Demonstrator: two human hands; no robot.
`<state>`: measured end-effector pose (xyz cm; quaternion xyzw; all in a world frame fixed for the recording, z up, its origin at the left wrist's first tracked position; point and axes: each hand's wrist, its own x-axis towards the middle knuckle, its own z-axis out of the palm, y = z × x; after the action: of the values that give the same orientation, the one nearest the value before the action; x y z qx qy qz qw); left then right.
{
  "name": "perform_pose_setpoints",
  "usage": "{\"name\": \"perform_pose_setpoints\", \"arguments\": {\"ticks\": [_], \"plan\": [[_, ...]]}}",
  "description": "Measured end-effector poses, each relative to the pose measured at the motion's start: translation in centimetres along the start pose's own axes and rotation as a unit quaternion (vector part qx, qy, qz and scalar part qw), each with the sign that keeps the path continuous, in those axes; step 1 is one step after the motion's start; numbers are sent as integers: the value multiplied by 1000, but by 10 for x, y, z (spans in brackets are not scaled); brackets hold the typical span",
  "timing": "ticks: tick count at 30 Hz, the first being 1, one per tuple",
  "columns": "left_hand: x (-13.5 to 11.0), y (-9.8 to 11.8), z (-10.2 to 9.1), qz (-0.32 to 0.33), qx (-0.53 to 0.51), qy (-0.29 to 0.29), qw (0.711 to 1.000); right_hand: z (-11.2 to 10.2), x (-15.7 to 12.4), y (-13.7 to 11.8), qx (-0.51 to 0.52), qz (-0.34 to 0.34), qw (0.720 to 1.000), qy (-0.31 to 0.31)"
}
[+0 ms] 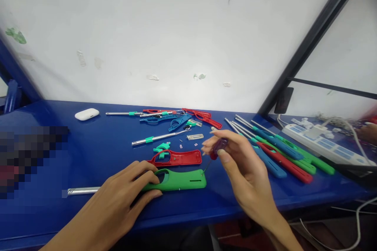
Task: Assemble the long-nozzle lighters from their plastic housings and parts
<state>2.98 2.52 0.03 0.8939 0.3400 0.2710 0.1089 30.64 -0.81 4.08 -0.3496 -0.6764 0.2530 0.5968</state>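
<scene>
A green long-necked gas lighter [182,179] lies flat near the table's front edge, its metal tube pointing left. My left hand [129,192] is closed around its trigger end and presses it to the table. In my right hand [244,172] is a small screwdriver [218,148] with a dark red handle, held between thumb and fingers. Its thin shaft slants down to the right end of the green lighter, where the tip meets a small hole. Just behind lies an opened red lighter shell half [185,157], partly covered by my left fingers.
Lighter tubes [159,138], teal plastic pieces [162,148], a clear fuel tank [194,137] and red and blue shells [179,121] lie behind. Several whole lighters [282,157] are at right, by a white power strip [326,141]. A white case [86,114] sits at back left.
</scene>
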Motion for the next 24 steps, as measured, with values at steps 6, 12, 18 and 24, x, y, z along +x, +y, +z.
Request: {"name": "perform_pose_setpoints", "arguments": {"ticks": [6,12,18,24], "plan": [[-2,-2,0,-8,1,-11,1000,-27,1,-21,-100,0,994,34],[-1,-1,1,-5,0,-7,1000,-44,1,-12,-297,116,934,-158],[-3,-2,1,0,3,-3,1000,-30,2,7,-291,159,919,-212],[-2,-3,2,3,-1,-2,1000,-24,2,9,-297,160,917,-212]]}}
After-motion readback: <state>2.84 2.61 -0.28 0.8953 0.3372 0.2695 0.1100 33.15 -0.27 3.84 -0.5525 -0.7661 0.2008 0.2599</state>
